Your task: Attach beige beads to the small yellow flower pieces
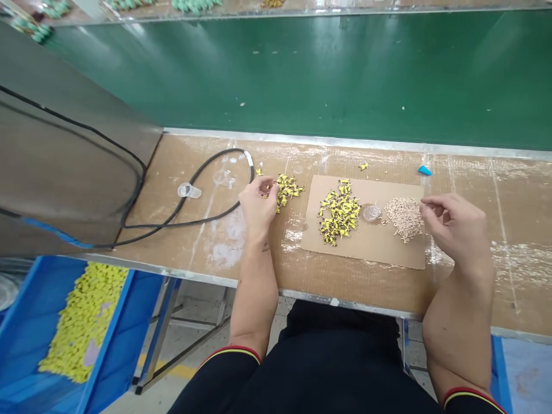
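My left hand (pixel 260 207) is at the left edge of a small pile of yellow-and-black pieces (pixel 288 190). Its thumb and fingers are curled together, and whatever is between them is hidden. At the right edge of a heap of tiny beige pieces (pixel 403 217), my right hand (pixel 459 224) has thumb and forefinger pinched together; anything held there is too small to make out. A cardboard sheet (pixel 371 247) bears this heap, a larger pile of yellow-and-black pieces (pixel 340 213) and a small clear round container (pixel 371 213) between them.
A black cable (pixel 202 221) loops over the table left of my hands, by a clear plastic cup (pixel 190 191). A blue piece (pixel 425 170) lies at the back right. Behind runs a green conveyor belt (pixel 323 80). Below left stands a blue bin (pixel 116 328) of yellow parts.
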Demonstrator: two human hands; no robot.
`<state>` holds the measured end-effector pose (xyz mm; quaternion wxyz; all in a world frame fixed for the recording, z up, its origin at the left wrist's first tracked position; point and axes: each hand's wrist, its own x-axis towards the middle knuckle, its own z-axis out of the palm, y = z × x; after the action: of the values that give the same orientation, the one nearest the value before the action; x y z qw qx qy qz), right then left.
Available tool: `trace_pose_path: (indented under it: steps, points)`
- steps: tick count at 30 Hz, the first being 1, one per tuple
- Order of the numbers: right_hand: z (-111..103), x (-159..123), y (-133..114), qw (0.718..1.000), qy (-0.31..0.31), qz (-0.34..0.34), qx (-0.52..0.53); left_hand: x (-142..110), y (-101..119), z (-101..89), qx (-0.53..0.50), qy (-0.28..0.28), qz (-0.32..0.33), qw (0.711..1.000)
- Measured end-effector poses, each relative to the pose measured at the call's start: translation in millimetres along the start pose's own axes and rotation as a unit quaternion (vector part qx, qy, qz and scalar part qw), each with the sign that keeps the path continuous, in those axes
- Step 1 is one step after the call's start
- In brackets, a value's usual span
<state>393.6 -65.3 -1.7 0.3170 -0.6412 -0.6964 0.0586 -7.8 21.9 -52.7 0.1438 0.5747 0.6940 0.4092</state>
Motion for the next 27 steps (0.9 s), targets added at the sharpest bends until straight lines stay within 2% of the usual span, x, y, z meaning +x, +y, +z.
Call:
trace_pose_path:
  steps: [3,4,5,6,8,9,10,12,17,22,27]
  points:
    - [0.0,-1.0,13.6,0.996,-0.076,0.041,-0.019,-7.2,12.5,-3.1,-0.007,0.056,0.037,0.998]
    - [1.2,-1.5,15.4,0.993,-0.109,0.048,-0.023,-10.8,18.4,-4.2,-0.024,0.05,0.055,0.997]
    - [3.2,-1.8,15.9,0.988,-0.143,0.049,-0.024,-14.5,24.3,-5.2,-0.039,0.017,0.084,0.996]
    - [5.9,-1.9,15.4,0.984,-0.171,0.05,-0.027,-18.3,30.0,-5.7,-0.046,-0.049,0.125,0.99]
    - [12.7,-1.6,12.7,0.975,-0.215,0.042,-0.031,-25.7,39.5,-5.0,-0.04,-0.217,0.219,0.95]
    - [16.2,-1.2,11.0,0.972,-0.227,0.041,-0.033,-28.9,42.8,-3.5,-0.03,-0.278,0.25,0.927]
    - [19.4,-0.9,9.3,0.971,-0.232,0.04,-0.038,-31.9,45.2,-1.3,-0.019,-0.324,0.273,0.906]
    - [24.2,-0.5,6.1,0.969,-0.237,0.04,-0.047,-36.4,47.1,4.8,0.003,-0.364,0.292,0.884]
    - [23.9,0.2,2.1,0.968,-0.24,0.027,-0.062,-40.1,44.8,18.1,0.009,-0.353,0.285,0.891]
    - [15.0,2.2,7.4,0.979,-0.202,0.009,0.002,-40.0,46.3,21.0,-0.011,-0.344,0.265,0.901]
    - [10.7,3.1,16.0,0.983,-0.183,-0.014,0.028,-42.4,48.5,22.8,-0.011,-0.33,0.276,0.903]
